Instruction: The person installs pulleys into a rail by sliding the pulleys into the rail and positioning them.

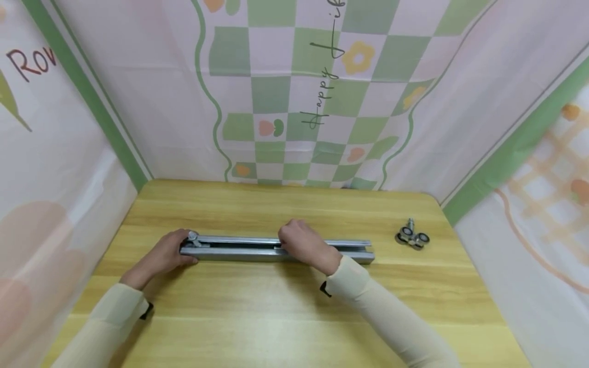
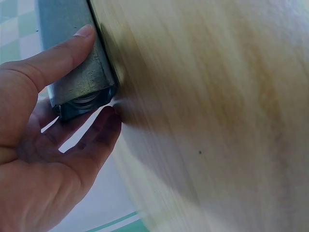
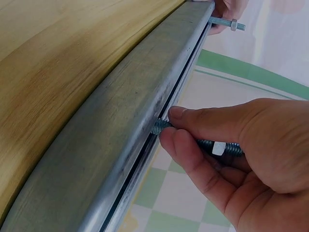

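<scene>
A slotted metal rail [image 1: 248, 254] lies lengthwise on the wooden table, its slot facing up. My left hand [image 1: 165, 253] grips the rail's left end, thumb along the side wall and fingers around the end. In the left wrist view, a round part [image 2: 84, 100] shows inside that open end. Close to this hand, a threaded bolt with a nut [image 3: 227, 22] sticks out of the slot. Near the rail's middle my right hand [image 1: 306, 246] pinches a second threaded bolt [image 3: 159, 126] between thumb and fingers. That bolt rises from the slot and carries a nut [image 3: 218, 148]; its lower end is hidden inside the rail.
Right of the rail, a roller trolley [image 1: 411, 237] with several dark wheels and a bolt lies on the wooden table [image 1: 257, 317]. Printed cloth [image 1: 175, 102] hangs behind the table and at both sides.
</scene>
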`<state>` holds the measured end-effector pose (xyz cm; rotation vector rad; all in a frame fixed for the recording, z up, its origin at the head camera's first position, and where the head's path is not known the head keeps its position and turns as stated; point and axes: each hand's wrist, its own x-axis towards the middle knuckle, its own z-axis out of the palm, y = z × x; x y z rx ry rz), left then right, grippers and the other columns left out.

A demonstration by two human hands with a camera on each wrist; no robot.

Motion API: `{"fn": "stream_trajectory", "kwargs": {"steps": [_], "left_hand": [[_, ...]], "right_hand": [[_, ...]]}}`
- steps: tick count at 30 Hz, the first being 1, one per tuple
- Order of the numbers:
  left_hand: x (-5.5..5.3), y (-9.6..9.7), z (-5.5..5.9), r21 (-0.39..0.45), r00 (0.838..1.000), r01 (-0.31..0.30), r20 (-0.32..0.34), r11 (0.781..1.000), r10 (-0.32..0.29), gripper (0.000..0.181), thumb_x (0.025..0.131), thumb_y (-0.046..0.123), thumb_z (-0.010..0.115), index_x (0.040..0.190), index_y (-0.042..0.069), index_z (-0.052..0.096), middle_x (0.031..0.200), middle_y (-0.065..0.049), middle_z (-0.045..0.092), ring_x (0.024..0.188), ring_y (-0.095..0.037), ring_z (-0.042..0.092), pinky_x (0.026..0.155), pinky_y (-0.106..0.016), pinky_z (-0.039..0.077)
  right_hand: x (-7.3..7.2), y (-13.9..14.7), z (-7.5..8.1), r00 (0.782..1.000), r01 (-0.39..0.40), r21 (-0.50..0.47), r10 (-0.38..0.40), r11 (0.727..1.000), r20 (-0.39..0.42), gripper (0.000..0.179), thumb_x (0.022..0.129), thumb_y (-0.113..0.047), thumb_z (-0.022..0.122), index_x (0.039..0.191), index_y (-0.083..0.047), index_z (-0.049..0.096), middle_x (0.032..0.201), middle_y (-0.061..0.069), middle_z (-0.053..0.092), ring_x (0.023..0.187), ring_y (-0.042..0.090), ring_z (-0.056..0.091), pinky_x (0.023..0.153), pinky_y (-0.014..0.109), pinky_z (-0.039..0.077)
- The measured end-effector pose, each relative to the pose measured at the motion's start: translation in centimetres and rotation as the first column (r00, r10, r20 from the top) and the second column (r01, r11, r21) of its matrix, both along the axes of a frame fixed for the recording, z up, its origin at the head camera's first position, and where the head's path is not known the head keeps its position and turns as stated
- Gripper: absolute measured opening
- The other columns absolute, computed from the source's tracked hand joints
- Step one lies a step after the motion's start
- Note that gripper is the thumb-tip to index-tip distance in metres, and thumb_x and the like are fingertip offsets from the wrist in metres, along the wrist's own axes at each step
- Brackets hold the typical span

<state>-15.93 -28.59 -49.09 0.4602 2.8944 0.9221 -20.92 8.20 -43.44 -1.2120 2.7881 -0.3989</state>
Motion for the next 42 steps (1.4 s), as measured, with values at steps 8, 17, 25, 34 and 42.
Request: {"fn": "stream_trajectory", "kwargs": {"steps": [8, 17, 25, 34, 42], "left_hand": [[-0.1, 0.0, -0.1, -0.009, 1.000, 0.000, -0.008, 1.000, 0.000, 0.051, 0.078, 0.012, 0.095, 0.117, -0.006, 0.067, 0.107, -0.017, 0.070, 0.097, -0.032, 0.065, 0.086, -0.052, 0.051], [-0.1, 0.0, -0.1, 0.000, 1.000, 0.000, 0.004, 1.000, 0.000, 0.053, 0.079, 0.012, 0.095, 0.119, -0.007, 0.067, 0.106, -0.017, 0.070, 0.096, -0.031, 0.064, 0.085, -0.051, 0.051], [0.0, -0.1, 0.0, 0.013, 1.000, -0.001, -0.007, 1.000, 0.001, 0.052, 0.078, 0.011, 0.095, 0.118, -0.006, 0.067, 0.104, -0.016, 0.070, 0.095, -0.031, 0.064, 0.085, -0.051, 0.051], [-0.2, -0.1, 0.1, 0.005, 1.000, 0.011, -0.005, 1.000, -0.011, 0.052, 0.078, 0.013, 0.095, 0.118, -0.006, 0.067, 0.104, -0.016, 0.070, 0.095, -0.031, 0.064, 0.085, -0.051, 0.051], [-0.1, 0.0, 0.1, 0.003, 1.000, 0.005, 0.009, 1.000, -0.005, 0.053, 0.078, 0.013, 0.095, 0.119, -0.006, 0.067, 0.105, -0.016, 0.070, 0.095, -0.030, 0.064, 0.084, -0.049, 0.051]], "right_hand": [[0.1, -1.1, -0.1, 1.000, -0.013, 0.009, 0.013, 1.000, -0.028, 0.044, 0.097, 0.004, 0.068, 0.063, -0.016, 0.048, 0.059, -0.007, 0.038, 0.055, 0.007, 0.032, 0.051, 0.022, 0.029], [0.1, -1.7, -0.2, 1.000, -0.019, -0.001, 0.019, 1.000, -0.021, 0.044, 0.097, 0.005, 0.067, 0.062, -0.016, 0.050, 0.058, -0.007, 0.042, 0.053, 0.006, 0.035, 0.050, 0.020, 0.031], [0.1, -2.0, 0.0, 1.000, -0.023, 0.001, 0.023, 1.000, -0.008, 0.049, 0.097, 0.006, 0.065, 0.061, -0.018, 0.041, 0.058, -0.007, 0.033, 0.053, 0.006, 0.031, 0.050, 0.021, 0.029], [0.2, -2.4, -0.2, 1.000, -0.024, -0.010, 0.024, 1.000, -0.008, 0.043, 0.097, 0.006, 0.065, 0.063, -0.015, 0.049, 0.059, -0.006, 0.042, 0.053, 0.007, 0.035, 0.050, 0.021, 0.031], [0.2, -1.8, 0.1, 1.000, 0.009, -0.011, -0.008, 1.000, 0.019, 0.027, 0.094, -0.030, 0.084, 0.082, -0.010, 0.070, 0.072, -0.002, 0.066, 0.059, 0.006, 0.051, 0.056, 0.024, 0.046]]}}
